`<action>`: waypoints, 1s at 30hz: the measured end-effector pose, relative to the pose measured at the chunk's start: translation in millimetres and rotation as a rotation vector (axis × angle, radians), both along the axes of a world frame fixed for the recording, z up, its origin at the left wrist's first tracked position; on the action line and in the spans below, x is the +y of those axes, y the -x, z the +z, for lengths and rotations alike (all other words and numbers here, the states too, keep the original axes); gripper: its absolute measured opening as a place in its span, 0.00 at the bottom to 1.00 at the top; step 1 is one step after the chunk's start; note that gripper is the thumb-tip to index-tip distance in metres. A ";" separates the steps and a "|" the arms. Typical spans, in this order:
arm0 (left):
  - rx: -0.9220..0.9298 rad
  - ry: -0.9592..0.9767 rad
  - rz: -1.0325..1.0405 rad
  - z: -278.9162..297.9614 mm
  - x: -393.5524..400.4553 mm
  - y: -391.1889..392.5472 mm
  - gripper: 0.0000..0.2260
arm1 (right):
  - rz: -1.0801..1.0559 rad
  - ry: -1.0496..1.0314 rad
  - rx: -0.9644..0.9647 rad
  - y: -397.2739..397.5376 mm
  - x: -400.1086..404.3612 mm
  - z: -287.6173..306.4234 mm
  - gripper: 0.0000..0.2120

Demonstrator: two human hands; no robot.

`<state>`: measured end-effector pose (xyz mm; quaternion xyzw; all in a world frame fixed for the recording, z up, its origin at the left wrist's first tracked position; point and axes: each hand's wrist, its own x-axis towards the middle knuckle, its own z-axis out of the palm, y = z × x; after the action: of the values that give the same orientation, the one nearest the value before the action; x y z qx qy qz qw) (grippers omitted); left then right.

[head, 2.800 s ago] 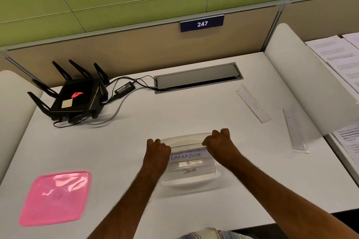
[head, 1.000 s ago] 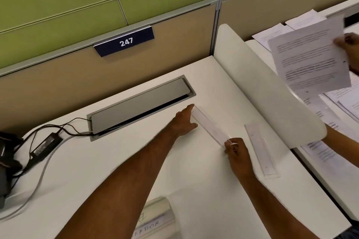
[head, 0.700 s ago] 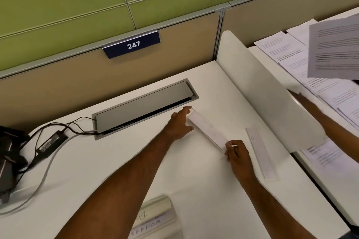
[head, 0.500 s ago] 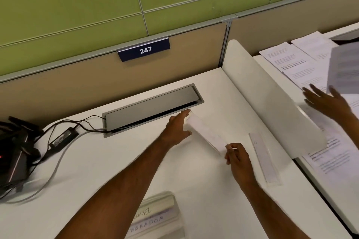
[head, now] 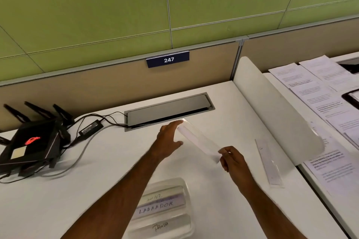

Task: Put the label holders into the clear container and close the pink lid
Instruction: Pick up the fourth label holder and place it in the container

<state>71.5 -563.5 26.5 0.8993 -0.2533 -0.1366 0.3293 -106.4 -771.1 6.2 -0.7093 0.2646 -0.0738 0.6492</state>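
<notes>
Though blurred, label holder (head: 198, 138) between straight-fingered left hand (head: 168, 137) and right hand (head: 232, 158) seemingly pinching its end.

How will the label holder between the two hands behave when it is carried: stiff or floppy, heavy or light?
Probably stiff: the label holder looks straight though supported only at its ends, by the left hand and the right hand. Likely light: a fingertip pinch carries one end. Its shiny plastic may be slippery.

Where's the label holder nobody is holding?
In the head view, the loose label holder lies on the desk, right side, between the right hand and the divider.
</notes>
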 end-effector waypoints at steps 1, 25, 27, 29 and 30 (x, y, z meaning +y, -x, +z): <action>-0.013 -0.001 -0.006 1.5 4.3 2.2 0.35 | 0.010 -0.017 0.007 0.7 1.8 1.9 0.08; -0.304 -0.060 0.086 -0.2 146.8 89.2 0.39 | 0.331 -0.277 0.090 15.2 85.4 32.7 0.08; -0.305 -0.017 0.108 -0.1 158.3 95.8 0.38 | 0.322 -0.371 0.106 15.1 89.9 32.0 0.08; -0.312 0.008 0.129 0.6 170.3 100.8 0.36 | 0.270 -0.477 0.137 13.7 93.9 28.8 0.09; -0.316 0.019 0.133 1.5 176.0 102.3 0.34 | 0.251 -0.516 0.153 13.0 95.2 27.2 0.10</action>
<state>-30.7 -387.5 28.0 0.9212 -0.2431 0.0310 0.3022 -119.4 -675.9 33.4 -0.5515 0.2332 0.1304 0.7902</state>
